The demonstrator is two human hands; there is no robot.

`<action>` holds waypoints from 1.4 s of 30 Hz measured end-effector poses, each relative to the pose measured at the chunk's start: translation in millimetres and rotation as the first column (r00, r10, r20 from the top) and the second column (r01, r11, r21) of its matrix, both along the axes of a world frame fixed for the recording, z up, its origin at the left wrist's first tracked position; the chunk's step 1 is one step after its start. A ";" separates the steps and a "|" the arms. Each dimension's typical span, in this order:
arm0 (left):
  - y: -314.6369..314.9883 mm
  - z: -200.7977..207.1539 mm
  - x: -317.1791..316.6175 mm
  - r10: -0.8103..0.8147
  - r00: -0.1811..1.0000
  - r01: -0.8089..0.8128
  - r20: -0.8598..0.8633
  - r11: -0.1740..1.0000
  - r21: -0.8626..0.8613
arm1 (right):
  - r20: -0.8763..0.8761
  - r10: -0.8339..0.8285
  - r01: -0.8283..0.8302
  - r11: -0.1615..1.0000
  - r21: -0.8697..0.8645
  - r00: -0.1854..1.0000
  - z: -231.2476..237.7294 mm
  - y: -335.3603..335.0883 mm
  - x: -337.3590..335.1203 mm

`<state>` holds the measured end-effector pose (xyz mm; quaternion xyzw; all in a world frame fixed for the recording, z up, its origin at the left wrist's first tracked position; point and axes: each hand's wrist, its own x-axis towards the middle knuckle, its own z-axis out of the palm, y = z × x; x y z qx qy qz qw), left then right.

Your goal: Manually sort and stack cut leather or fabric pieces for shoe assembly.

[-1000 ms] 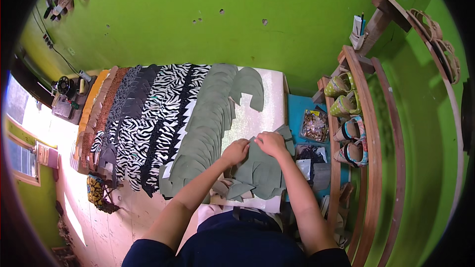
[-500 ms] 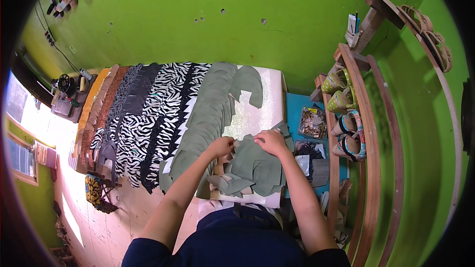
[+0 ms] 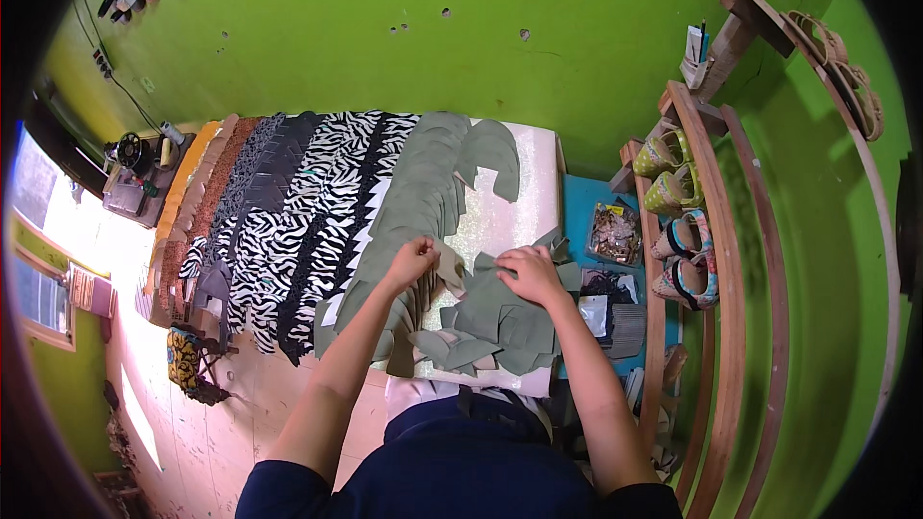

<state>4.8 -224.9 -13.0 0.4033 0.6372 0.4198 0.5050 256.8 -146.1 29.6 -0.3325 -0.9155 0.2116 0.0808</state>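
My left hand [image 3: 413,262] is closed in a pinch on a cut-out piece [image 3: 448,267] of leather-like material whose beige underside shows. It hangs over the right edge of a long row of overlapping grey-green cut-out pieces [image 3: 413,200]. To the right, my right hand [image 3: 529,274] lies with fingers apart on a loose pile of grey-green pieces [image 3: 486,308]. Smaller folded scraps [image 3: 460,351] lie at the near edge of that pile. One curved grey-green piece [image 3: 492,149] rests at the far end of the table, beside the row.
Further rows in zebra print [image 3: 332,178], dark grey, brown and orange [image 3: 187,178] cover the table's left. On the right are a blue surface [image 3: 582,197], a clear box of small parts [image 3: 613,233] and a wooden rack [image 3: 707,231] with sandals [image 3: 687,240]. A sewing machine [image 3: 130,159] stands far left.
My left hand has moved left and up, away from the pile, drawing the piece with its beige side showing toward the row. My right hand has stayed on the pile.
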 end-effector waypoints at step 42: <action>-129.1 24.3 53.4 -0.179 0.910 0.222 -0.373 0.972 0.074 | -0.548 -0.618 0.488 0.784 -0.383 0.563 20.6 -130.1 24.7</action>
